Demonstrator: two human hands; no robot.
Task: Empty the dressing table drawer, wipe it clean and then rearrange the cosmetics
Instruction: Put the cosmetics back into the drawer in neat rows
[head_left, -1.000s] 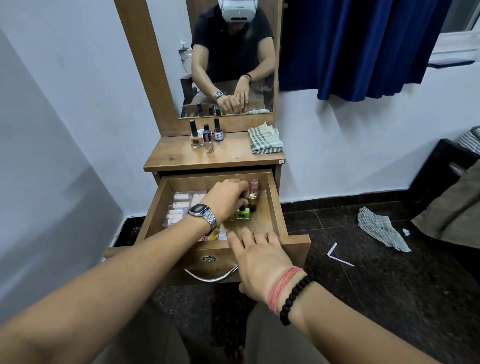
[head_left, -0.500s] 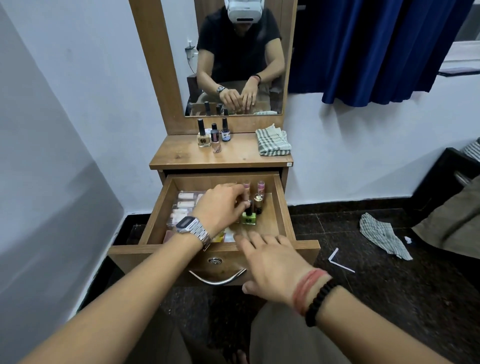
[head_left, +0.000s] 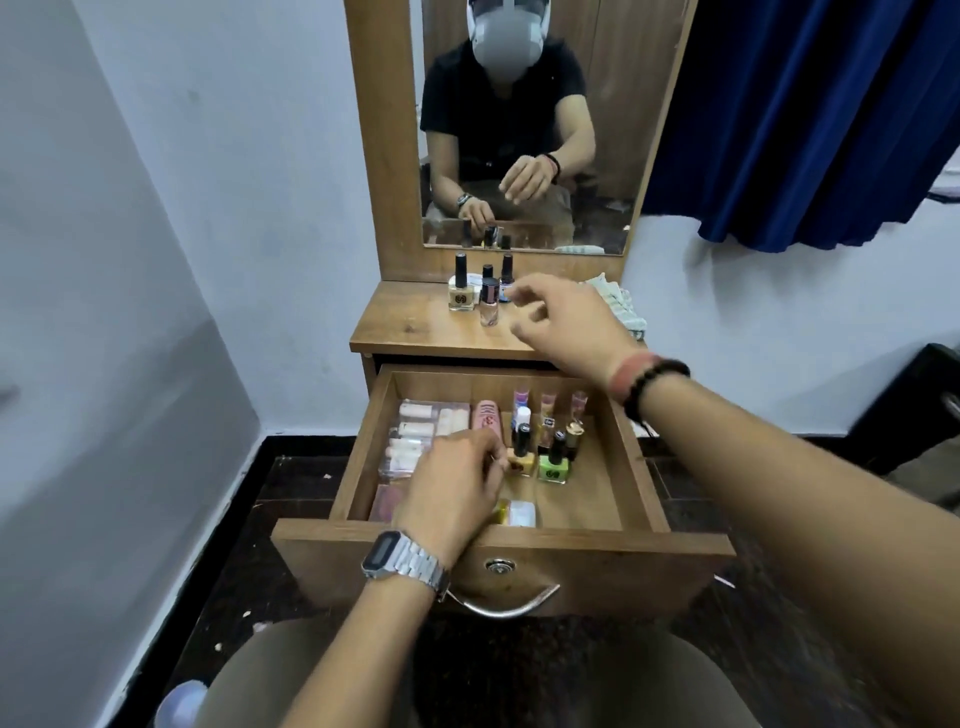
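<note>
Bottles (head_left: 537, 452) stand in the open drawer (head_left: 631, 457): small, light glass, slippery and breakable, so I'd pinch the caps. My left hand (head_left: 457, 480) curls beside one; whether it grips, I cannot tell. My right hand (head_left: 563, 317) hovers loosely open over the tabletop (head_left: 415, 327).

The left hand (head_left: 457, 483) with the silver watch covers the middle of the open wooden drawer (head_left: 631, 467), so whether its fingertips touch the yellow nail polish bottle (head_left: 521, 457) cannot be told. Under that hand, a clear plastic case of pale tubes (head_left: 410, 441) is half hidden, and a small yellow-and-white container (head_left: 517, 513) pokes out, its shape unclear. The raised right hand (head_left: 566, 322) is motion-blurred; its curled fingers seem to hold nothing. It masks most of the folded checked cloth (head_left: 621, 306) on the wooden tabletop (head_left: 415, 332). Bottle labels are too small to read. The blue curtain (head_left: 810, 119) runs off the top edge.
</note>
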